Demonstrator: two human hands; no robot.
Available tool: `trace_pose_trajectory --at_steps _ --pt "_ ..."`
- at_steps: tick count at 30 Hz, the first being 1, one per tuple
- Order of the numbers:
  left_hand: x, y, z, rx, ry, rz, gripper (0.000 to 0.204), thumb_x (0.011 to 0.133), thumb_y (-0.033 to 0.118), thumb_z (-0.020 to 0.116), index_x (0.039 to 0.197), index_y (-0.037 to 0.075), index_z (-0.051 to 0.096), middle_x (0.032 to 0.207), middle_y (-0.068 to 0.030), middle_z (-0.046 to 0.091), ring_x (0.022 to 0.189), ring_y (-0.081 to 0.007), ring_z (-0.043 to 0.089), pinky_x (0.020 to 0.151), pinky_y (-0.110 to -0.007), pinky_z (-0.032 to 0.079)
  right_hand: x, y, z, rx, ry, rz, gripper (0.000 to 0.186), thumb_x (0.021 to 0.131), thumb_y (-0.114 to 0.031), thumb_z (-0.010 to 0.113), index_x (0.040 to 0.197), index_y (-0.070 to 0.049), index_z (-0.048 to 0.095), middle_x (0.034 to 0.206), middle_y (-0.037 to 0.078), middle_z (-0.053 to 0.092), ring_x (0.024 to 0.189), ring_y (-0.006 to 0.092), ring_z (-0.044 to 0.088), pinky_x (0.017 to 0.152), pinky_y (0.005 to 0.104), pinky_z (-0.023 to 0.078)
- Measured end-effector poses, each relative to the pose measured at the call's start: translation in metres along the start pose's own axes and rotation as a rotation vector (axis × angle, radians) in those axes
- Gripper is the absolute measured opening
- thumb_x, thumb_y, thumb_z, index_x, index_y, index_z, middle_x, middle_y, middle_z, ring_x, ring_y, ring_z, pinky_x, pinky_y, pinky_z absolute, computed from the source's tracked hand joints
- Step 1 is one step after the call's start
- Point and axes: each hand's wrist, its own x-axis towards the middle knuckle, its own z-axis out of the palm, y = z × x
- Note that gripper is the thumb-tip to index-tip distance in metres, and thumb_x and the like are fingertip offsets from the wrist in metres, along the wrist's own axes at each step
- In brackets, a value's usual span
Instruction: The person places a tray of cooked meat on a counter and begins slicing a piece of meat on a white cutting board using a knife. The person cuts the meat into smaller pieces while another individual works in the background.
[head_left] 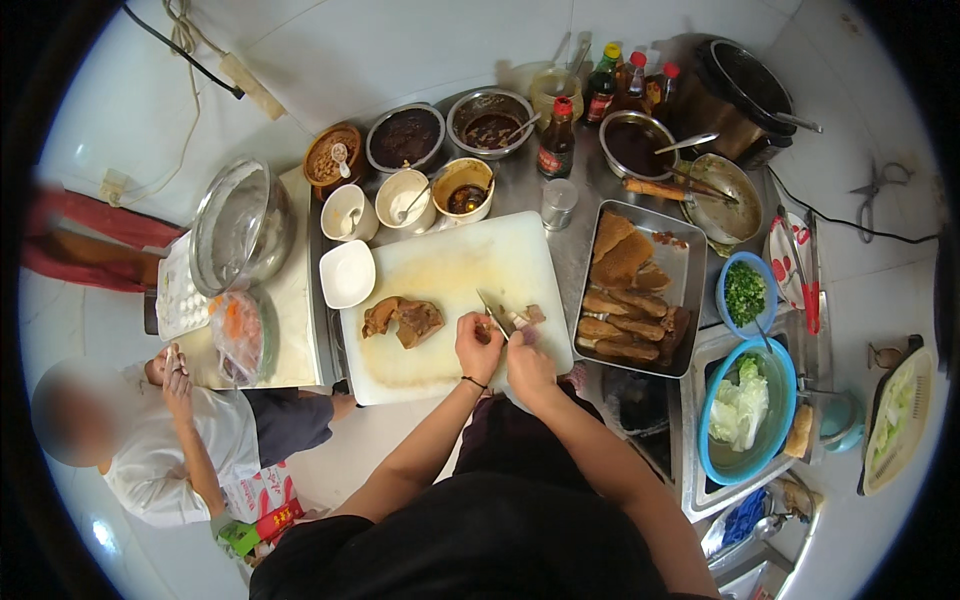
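White plastic cutting board (470, 255) lies on the steel table (569, 256), and above it I see the person's right hand (530, 372) with the fingers closed around a knife (491, 309). Left hand (480, 345) is just beside, its fingers curled narrow, though what they hold I cannot tell. Small meat pieces (536, 314) lie near the blade, and brown cooked meat (418, 322) rests toward the board's left.

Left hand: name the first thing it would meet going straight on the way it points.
Probably the knife in the right hand, its blade just beyond the left hand; its height above the cutting board is unclear.
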Motion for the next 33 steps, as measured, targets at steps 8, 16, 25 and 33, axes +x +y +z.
trace_pose_trajectory --at_steps 8,16,25,33 --pt "0.003 -0.005 -0.001 0.033 -0.011 0.038 0.019 0.066 0.001 0.058 0.083 0.004 0.051 0.081 -0.0048 0.047 0.058 -0.0119 0.049 0.055 -0.024 0.042 -0.002 0.01 0.0 -0.049 0.016 -0.05 0.017 0.083 -0.009 0.039 0.098 -0.001 0.041 0.086 0.022 0.062 0.082 0.0346 0.062 0.071 0.0446 0.048" --pt "0.001 -0.008 0.003 -0.008 0.03 0.066 0.021 0.066 0.0 0.058 0.085 0.004 0.05 0.081 -0.0046 0.047 0.058 -0.0118 0.05 0.055 -0.024 0.043 -0.008 0.038 -0.011 0.019 0.012 -0.085 0.021 0.082 -0.008 0.038 0.099 0.004 0.039 0.08 0.028 0.059 0.078 0.0425 0.059 0.071 0.0494 0.045" --pt "0.0 -0.013 0.002 -0.023 0.022 0.043 0.02 0.067 0.0 0.059 0.085 0.004 0.05 0.081 -0.0039 0.047 0.058 -0.0106 0.05 0.054 -0.023 0.043 -0.024 0.009 -0.029 -0.018 0.057 -0.096 0.018 0.079 -0.006 0.043 0.095 0.002 0.038 0.081 0.026 0.06 0.074 0.0392 0.061 0.067 0.0452 0.048" --pt "-0.001 -0.01 0.003 -0.046 0.026 0.034 0.02 0.067 0.0 0.059 0.084 0.004 0.051 0.082 -0.004 0.047 0.059 -0.0111 0.05 0.054 -0.023 0.043 -0.017 0.009 -0.018 -0.178 0.224 -0.154 0.015 0.08 -0.009 0.046 0.092 -0.002 0.041 0.08 0.021 0.061 0.07 0.0313 0.064 0.06 0.0375 0.052"
